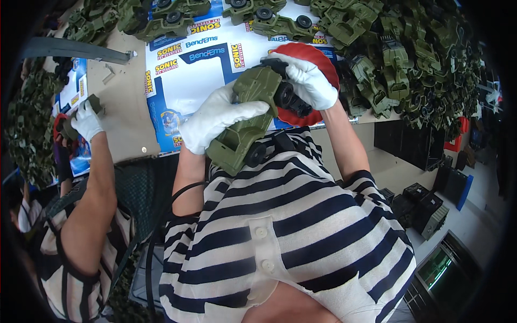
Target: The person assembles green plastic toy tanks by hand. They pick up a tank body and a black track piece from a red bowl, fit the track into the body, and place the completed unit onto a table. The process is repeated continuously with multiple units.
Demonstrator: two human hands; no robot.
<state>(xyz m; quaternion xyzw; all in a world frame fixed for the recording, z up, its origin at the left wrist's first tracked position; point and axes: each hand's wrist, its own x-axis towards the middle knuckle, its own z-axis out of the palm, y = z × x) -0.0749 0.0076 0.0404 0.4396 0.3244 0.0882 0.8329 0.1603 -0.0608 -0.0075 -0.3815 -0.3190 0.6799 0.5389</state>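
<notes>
An olive-green toy military truck [253, 89] with black wheels is tilted in front of my chest, above the table's near edge. My left hand [218, 118], in a white glove, is closed around the middle of its body, thumb across the side. My right hand [309, 78], also gloved, has its fingers curled at the truck's far end, against black parts there. Whether those black parts are fixed to the truck cannot be made out. Behind my right hand lies a round red dish [329, 63] with a wavy rim.
Printed blue-and-white sheets [202, 72] cover the table. Green toy vehicles [285, 24] line its far side, and a large heap [398, 64] rises at right. To the left, a co-worker's gloved hand [88, 121] holds a green piece. A grey metal bar [91, 49] juts in there.
</notes>
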